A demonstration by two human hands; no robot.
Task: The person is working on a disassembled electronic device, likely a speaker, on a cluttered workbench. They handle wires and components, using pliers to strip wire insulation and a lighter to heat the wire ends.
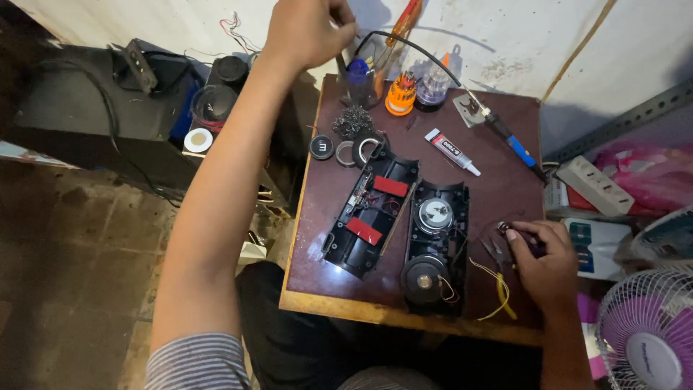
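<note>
Speaker opened in two halves, tools in reach

The black speaker casing lies split on the small brown table: the left half, with red pads and wiring, sits just beside the right half, which carries two round drivers, both face up near the table's middle. So the opening is done, and nothing shows the halves rejoined. The left hand reaches to the far edge, fingers curled over a cup of tools; whether it grips anything cannot be told. The right hand rests at the right near edge, closed around a small dark part, beside pliers and yellow wire. A glue tube and soldering iron lie far right
</note>
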